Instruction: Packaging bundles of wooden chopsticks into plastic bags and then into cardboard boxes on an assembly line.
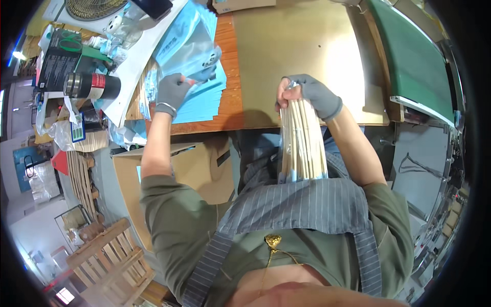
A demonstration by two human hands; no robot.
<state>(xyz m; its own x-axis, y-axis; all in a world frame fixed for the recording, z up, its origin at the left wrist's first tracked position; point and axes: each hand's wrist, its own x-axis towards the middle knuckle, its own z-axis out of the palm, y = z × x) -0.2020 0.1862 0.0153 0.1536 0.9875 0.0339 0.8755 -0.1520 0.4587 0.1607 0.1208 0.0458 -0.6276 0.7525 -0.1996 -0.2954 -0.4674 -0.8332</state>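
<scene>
My left hand (174,92), in a grey fingerless glove, rests at the stack of blue printed plastic bags (199,105) on the left of the table. Its thumb and fingers are closed on the edge of a clear-looking bag (192,59) that lies curled up over the stack. In my right hand (312,94), gloved the same way, is a bundle of pale wooden chopsticks (302,138) in clear film. The fingers wrap its upper end, and the bundle hangs down in front of my apron, past the table's near edge.
A tan board (296,46) covers much of the wooden table (227,51). To the left stand a dark thermos (92,85), a clear jar (125,30) and a fan (94,6). A cardboard box (199,174) sits below the table edge. A green-topped surface (414,56) borders the right.
</scene>
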